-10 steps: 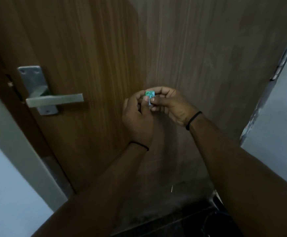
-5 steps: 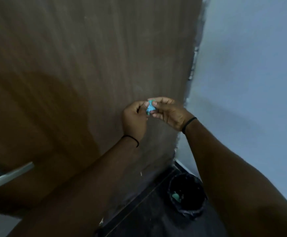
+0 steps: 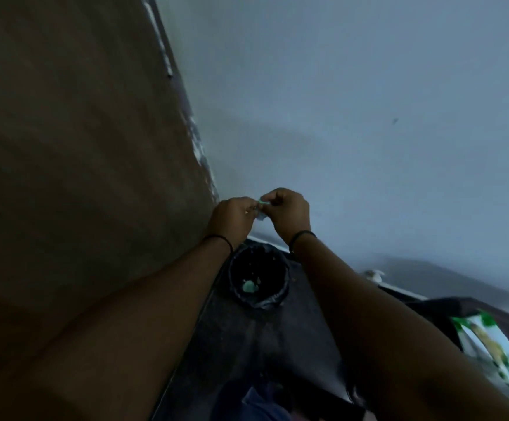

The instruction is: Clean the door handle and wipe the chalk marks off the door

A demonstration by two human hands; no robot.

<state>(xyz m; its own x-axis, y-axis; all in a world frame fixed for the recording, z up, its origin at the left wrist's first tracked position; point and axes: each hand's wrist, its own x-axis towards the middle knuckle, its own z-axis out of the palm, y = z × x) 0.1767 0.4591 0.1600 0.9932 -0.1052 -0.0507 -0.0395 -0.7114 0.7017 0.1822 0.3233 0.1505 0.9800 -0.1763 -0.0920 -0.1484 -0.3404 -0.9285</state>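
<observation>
Both hands are pinching a small teal wipe (image 3: 261, 208) between them: the left hand (image 3: 232, 215) and the right hand (image 3: 286, 212) are each curling their fingers onto it, knuckles almost touching. The wipe is looking thin, soft and very light, likely damp; it should crumple rather than resist, so pinching it at the edges between fingertips seems the sensible hold. Below the hands, between the two wrists, a round black bin (image 3: 257, 279) is standing on the dark floor, holding a crumpled teal scrap (image 3: 249, 287). Just left of the left hand the brown door (image 3: 80, 147) is rising; its handle is out of view.
</observation>
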